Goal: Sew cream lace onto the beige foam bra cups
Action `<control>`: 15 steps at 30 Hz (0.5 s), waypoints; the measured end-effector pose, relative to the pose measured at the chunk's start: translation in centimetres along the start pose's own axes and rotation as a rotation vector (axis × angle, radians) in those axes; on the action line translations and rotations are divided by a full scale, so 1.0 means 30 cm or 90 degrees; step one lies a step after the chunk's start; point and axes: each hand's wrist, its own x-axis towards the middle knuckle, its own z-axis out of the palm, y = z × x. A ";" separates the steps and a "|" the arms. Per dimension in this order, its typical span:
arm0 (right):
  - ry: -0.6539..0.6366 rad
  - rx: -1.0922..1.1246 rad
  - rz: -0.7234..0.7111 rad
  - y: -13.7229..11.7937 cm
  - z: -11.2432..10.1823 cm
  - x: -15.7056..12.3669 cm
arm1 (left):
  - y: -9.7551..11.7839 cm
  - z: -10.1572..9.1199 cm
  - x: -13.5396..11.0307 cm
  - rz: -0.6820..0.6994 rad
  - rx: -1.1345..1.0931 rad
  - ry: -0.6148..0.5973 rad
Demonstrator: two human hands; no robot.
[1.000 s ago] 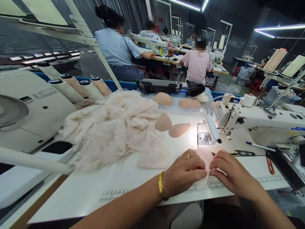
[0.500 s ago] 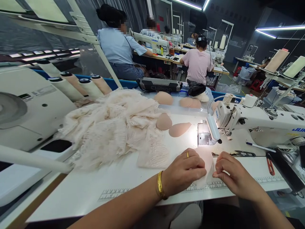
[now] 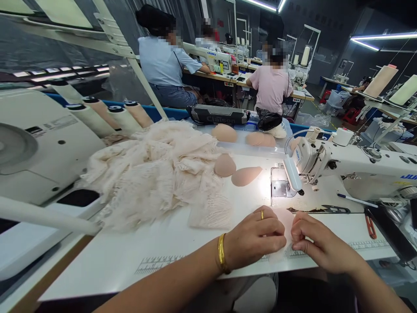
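Between my two hands is a thin, sheer pale-pink piece of fabric point(image 3: 286, 219), held low over the table's front edge. My left hand point(image 3: 257, 234), with a ring and a gold bangle, is closed on the fabric's left side. On its right side my right hand point(image 3: 311, 239) pinches the edge between thumb and fingers. Just beyond the hands stands a white sewing machine point(image 3: 352, 161), its lamp lighting the needle plate point(image 3: 282, 189). To the left lie two beige bra cup pads point(image 3: 246, 176) and a heap of cream lace fabric point(image 3: 163, 169).
Thread snips point(image 3: 335, 209), a pen point(image 3: 356, 200) and a red-handled tool point(image 3: 370, 227) lie right of my hands. More beige pads point(image 3: 224, 133) rest at the back. Thread cones point(image 3: 94, 117) stand at left. Two co-workers point(image 3: 166, 65) sit ahead at machines.
My hands have come slightly closer together, with the left shifting a little right along the fabric. The view has tilted slightly; the pads and lace heap stay in place.
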 end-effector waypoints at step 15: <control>0.081 -0.124 -0.003 -0.005 0.021 0.023 | -0.006 0.003 0.001 0.005 0.014 0.003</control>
